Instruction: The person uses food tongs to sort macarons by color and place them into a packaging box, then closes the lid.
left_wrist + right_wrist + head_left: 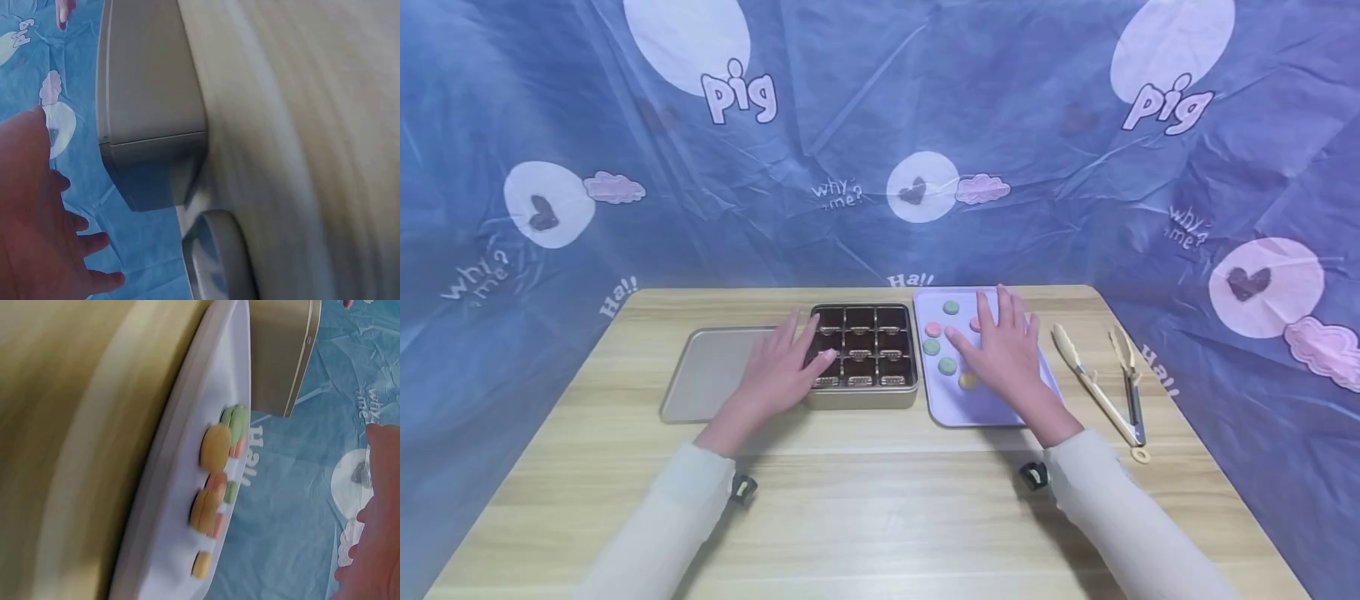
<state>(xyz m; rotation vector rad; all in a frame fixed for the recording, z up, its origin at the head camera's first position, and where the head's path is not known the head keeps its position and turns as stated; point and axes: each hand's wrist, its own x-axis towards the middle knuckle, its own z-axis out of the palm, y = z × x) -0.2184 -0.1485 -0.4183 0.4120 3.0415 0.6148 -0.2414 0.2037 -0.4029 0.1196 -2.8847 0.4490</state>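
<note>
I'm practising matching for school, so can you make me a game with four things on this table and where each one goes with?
Things:
1. Lilac rectangular tray
2. Grey-brown metal tin with dark compartments
3. Flat grey-brown rectangular lid
4. Cream-and-dark long tongs

Places:
A. Farthest right of the four
B. Under the small round macarons in pink, green and yellow
C. Farthest left of the four
D. Between the lid and the tray

Right pairs: 1-B, 2-D, 3-C, 4-A
</note>
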